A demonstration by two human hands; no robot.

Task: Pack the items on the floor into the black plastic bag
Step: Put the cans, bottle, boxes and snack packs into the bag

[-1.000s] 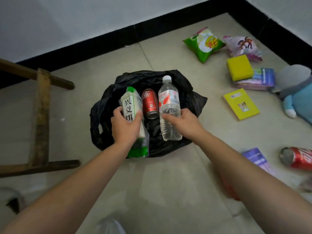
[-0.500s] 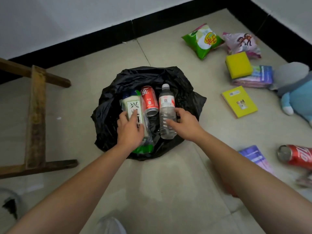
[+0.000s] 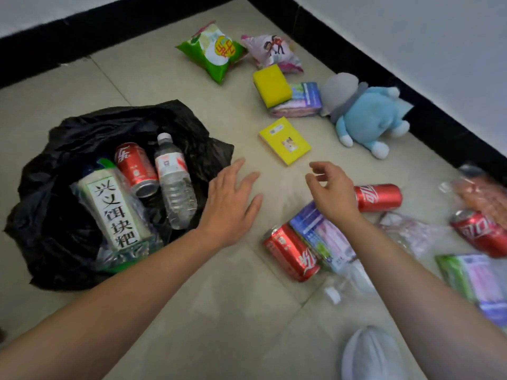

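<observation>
The black plastic bag lies open on the floor at left. Inside it lie a white rice-cake pack, a red can and a water bottle. My left hand hovers flat and empty just right of the bag. Over the floor my right hand hangs empty with fingers loosely curled, above a tissue pack, a red can and another red can. A yellow box lies just beyond both hands.
Farther back lie a green snack bag, a pink snack bag, a yellow sponge on a tissue pack and a blue plush toy. At right are a third can, clear wrappers and more tissue packs.
Both hands let go of the rice-cake pack and the water bottle, which now rest in the bag. The hands and my view swung right toward the items on the floor.
</observation>
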